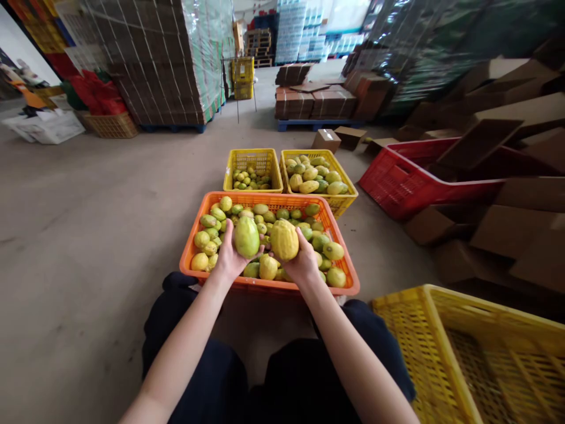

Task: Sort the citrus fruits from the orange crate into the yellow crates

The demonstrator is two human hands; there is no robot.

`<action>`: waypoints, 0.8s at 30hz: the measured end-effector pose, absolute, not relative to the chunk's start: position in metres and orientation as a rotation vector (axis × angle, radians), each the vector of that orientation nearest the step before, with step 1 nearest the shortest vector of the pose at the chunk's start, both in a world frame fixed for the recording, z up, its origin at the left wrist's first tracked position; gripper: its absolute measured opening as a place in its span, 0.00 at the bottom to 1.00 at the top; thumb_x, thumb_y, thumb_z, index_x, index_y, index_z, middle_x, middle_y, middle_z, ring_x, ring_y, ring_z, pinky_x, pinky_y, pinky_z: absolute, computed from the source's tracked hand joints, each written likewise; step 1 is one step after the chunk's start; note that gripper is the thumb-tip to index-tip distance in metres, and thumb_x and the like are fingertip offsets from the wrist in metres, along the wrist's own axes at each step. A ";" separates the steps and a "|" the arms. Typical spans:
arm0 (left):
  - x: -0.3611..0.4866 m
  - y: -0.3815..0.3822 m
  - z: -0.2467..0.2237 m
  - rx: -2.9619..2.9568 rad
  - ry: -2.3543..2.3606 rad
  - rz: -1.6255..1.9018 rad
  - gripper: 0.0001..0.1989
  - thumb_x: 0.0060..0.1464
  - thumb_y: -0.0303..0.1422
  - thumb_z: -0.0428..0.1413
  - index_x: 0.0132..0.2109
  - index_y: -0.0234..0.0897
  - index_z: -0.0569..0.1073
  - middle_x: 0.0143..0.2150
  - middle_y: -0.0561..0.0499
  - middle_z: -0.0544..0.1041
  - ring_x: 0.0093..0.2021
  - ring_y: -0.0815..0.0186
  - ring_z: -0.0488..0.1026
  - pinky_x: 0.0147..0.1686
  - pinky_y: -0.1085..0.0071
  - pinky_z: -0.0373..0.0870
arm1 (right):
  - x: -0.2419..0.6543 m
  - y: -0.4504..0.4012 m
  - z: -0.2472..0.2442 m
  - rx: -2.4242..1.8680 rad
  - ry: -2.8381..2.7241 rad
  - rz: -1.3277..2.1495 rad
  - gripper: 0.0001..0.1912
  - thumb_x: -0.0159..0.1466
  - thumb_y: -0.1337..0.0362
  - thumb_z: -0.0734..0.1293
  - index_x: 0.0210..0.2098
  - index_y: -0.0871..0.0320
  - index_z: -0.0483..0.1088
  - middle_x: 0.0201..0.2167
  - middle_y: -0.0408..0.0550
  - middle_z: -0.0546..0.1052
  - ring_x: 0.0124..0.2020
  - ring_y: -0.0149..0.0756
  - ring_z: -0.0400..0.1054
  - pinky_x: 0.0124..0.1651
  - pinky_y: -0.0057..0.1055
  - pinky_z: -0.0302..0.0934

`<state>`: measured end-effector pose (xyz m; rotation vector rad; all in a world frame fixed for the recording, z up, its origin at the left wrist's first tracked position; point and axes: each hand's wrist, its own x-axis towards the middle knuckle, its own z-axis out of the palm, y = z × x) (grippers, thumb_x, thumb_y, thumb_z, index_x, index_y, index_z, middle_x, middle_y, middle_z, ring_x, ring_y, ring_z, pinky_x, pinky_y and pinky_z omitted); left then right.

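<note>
My left hand point(232, 257) holds a smooth green fruit point(246, 237), with the thumb along its left side. In my right hand point(303, 262) is a ribbed yellow fruit point(285, 240), the thumb at its upper right. Both fruits are held a small gap apart above an orange crate point(348, 272), which contains many green and yellow fruits point(268, 267). The fingers beneath the two fruits are partly hidden.
Beyond the orange crate stand two yellow crates of fruit point(252, 151) point(348, 197). A red crate point(397, 176) and cardboard boxes point(521, 235) lie at the right. A yellow crate point(428, 335) is beside my right knee.
</note>
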<state>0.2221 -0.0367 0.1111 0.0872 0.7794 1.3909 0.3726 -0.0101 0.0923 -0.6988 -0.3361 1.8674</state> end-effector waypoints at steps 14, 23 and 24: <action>0.223 -0.035 0.106 0.126 0.732 1.339 0.18 0.67 0.39 0.49 0.58 0.39 0.73 0.39 0.46 0.82 0.35 0.58 0.81 0.34 0.63 0.80 | 0.375 -0.009 0.086 -0.585 -0.166 2.026 0.08 0.66 0.58 0.66 0.37 0.55 0.72 0.31 0.48 0.83 0.39 0.45 0.80 0.38 0.39 0.77; 0.222 -0.036 0.107 0.013 0.629 1.358 0.19 0.68 0.40 0.45 0.52 0.35 0.75 0.39 0.43 0.82 0.46 0.55 0.82 0.45 0.59 0.82 | 0.380 -0.008 0.080 -0.621 -0.331 1.991 0.08 0.67 0.61 0.65 0.42 0.55 0.75 0.33 0.47 0.84 0.37 0.44 0.81 0.37 0.37 0.78; 0.220 -0.037 0.107 -0.004 0.615 1.369 0.19 0.68 0.39 0.46 0.54 0.33 0.75 0.41 0.42 0.82 0.47 0.54 0.82 0.45 0.58 0.82 | 0.381 -0.008 0.080 -0.611 -0.342 2.004 0.08 0.66 0.62 0.66 0.41 0.56 0.76 0.33 0.48 0.84 0.36 0.44 0.81 0.37 0.36 0.78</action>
